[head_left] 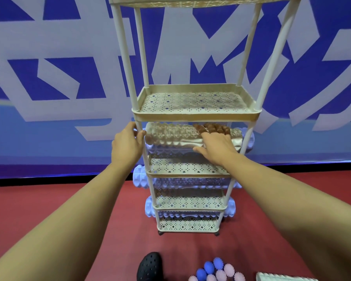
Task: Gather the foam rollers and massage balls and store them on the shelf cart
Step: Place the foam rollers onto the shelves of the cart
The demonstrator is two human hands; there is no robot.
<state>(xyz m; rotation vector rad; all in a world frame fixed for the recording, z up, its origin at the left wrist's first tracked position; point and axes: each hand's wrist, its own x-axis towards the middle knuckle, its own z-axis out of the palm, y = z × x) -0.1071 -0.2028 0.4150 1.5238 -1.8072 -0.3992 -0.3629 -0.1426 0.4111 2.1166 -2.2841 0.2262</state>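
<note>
Up close, the left hand grips the front-left post of the shelf cart, fingers and thumb curled round it. The right hand rests on a foam roller lying across the tier just under its palm, fingers curved over the top and reaching behind the tier above; whether they truly clamp it cannot be told. Below that hand, two more rollers lie on lower tiers, their pale blue ends jutting past the posts, which makes three counted. Nearer the person than both hands, on the red floor, sits a cluster of massage balls: three blue, about five pink. A black clog stands just left of them.
</note>
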